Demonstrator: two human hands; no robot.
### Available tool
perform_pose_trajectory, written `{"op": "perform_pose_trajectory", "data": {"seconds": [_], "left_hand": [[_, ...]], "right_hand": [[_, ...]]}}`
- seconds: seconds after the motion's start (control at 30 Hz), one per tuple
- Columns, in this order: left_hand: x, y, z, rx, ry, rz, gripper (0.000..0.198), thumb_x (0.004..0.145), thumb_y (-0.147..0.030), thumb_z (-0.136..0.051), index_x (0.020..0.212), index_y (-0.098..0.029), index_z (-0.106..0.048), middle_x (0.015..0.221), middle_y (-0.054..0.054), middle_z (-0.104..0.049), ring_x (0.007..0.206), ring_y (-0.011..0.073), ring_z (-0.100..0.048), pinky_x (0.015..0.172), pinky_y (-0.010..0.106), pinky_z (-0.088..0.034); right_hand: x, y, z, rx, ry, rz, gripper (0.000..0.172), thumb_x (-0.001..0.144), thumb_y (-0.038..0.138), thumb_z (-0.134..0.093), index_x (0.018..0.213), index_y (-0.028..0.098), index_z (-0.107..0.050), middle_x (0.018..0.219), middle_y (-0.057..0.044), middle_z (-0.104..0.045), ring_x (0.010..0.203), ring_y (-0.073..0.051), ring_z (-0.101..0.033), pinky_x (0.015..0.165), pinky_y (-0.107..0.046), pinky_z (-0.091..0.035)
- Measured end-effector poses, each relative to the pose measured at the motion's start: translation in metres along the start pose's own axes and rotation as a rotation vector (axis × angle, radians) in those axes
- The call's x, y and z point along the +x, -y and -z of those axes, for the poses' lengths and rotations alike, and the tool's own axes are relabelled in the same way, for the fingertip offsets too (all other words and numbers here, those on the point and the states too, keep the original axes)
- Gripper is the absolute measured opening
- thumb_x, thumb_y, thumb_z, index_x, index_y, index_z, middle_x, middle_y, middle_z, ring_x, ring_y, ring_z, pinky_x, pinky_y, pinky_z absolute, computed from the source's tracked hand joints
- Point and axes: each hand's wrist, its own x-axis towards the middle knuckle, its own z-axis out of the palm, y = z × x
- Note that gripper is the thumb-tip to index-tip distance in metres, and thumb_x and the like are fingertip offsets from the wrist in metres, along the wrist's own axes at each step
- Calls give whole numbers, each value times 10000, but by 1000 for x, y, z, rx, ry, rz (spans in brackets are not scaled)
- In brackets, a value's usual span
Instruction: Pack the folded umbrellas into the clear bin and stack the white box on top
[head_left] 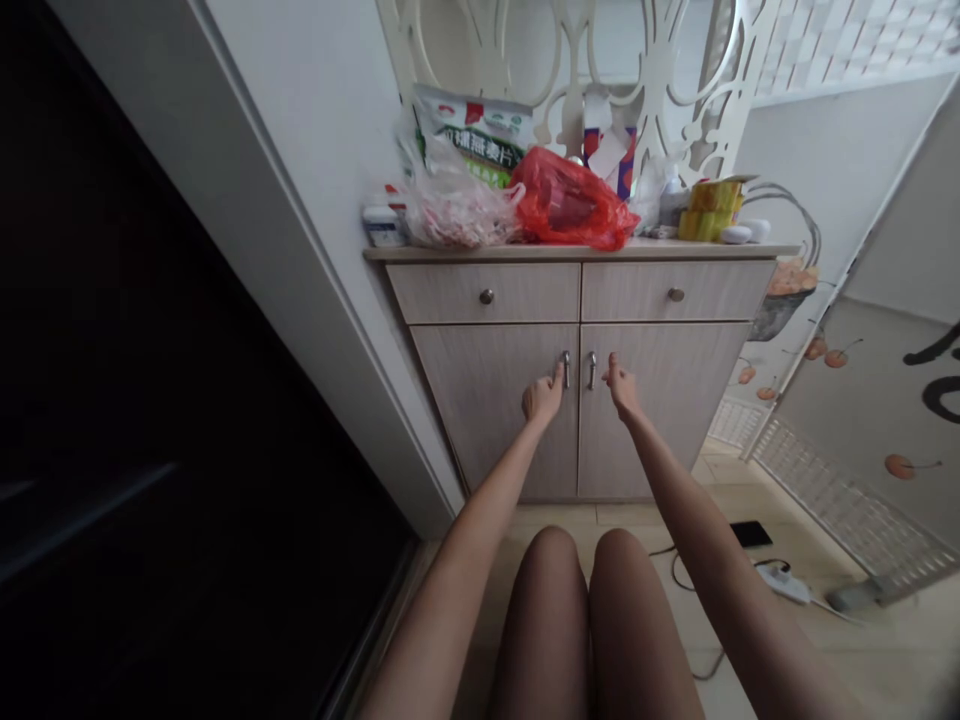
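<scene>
My left hand (543, 397) is closed with the thumb pointing up, just left of the metal door handle (567, 370) on the cabinet's left door (487, 420). The thumb tip is very close to that handle; I cannot tell whether it touches. My right hand (622, 388) has its fingers curled and its thumb raised, a little to the right of the other door handle (592, 371) on the right door (675, 400). A small gap shows between this hand and the handle. Both handles are in plain sight, and both doors are closed.
Two closed drawers with knobs sit above the doors. On the cabinet top (450, 254) lie a red plastic bag (570, 200), a clear bag (461, 210), an oatmeal packet (480, 130) and yellow packs (709, 210). A phone (751, 534) and a power strip (784, 582) lie on the floor.
</scene>
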Motion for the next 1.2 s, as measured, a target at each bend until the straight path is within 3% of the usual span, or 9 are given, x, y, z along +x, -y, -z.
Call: {"op": "perform_pose_trajectory", "data": {"seconds": [0.1,0.17,0.33,0.53,0.67,0.9,1.07,1.2], "left_hand": [[9,-6,-15,202,-185,-116,408,894,-577,-546,906,-181,-643,955,151,-700,938,269,-655,761,314,-443],[16,-11,-26,231,-172,-142,355,910,-478,-569,1026,-152,-647,1083,174,-691,1027,266,-647,828,316,-449],[23,-16,-44,221,-56,-67,326,991,-363,-443,1067,-124,-651,1018,173,-715,950,236,-685,778,289,-457],[-7,-3,-29,230,-45,-66,325,1019,-341,-387,1034,-153,-652,1021,157,-727,939,224,-686,773,283,-440],[-42,15,-9,197,-58,-150,280,1002,-330,-426,926,-179,-648,942,108,-741,873,201,-682,781,281,-441],[-110,58,44,99,-199,-313,301,960,-345,-450,745,-207,-609,781,81,-709,821,211,-657,806,321,-474],[-148,81,91,46,-288,-316,355,921,-452,-433,708,-223,-599,726,71,-682,770,218,-647,769,333,-493],[-171,101,124,59,-376,-232,359,875,-508,-447,754,-215,-616,721,70,-681,725,216,-643,705,318,-494]], "right_hand": [[9,-14,-19,-107,-86,193,715,871,773,-303,892,146,-646,913,-123,-696,844,-210,-632,726,-282,-460],[15,-21,-32,-165,-96,245,647,898,700,-366,988,129,-658,1010,-151,-707,886,-217,-647,781,-298,-467],[23,-33,-50,-214,-60,223,456,946,536,-409,924,162,-668,930,-151,-724,834,-243,-669,772,-324,-476],[1,-42,-42,-115,-42,225,463,958,536,-328,923,189,-633,904,-124,-717,785,-221,-653,745,-322,-483],[-40,-46,-12,-166,-80,330,491,960,577,-321,877,210,-637,839,-96,-709,793,-223,-618,774,-340,-462],[-130,-46,70,-314,-218,376,461,983,533,-355,876,196,-651,850,-105,-714,811,-231,-598,771,-350,-423],[-171,-54,132,-360,-309,410,450,985,524,-394,882,183,-670,863,-97,-717,786,-211,-604,776,-346,-424],[-189,-57,171,-418,-377,410,472,979,542,-386,837,185,-661,856,-96,-713,815,-220,-618,793,-355,-428]]}}
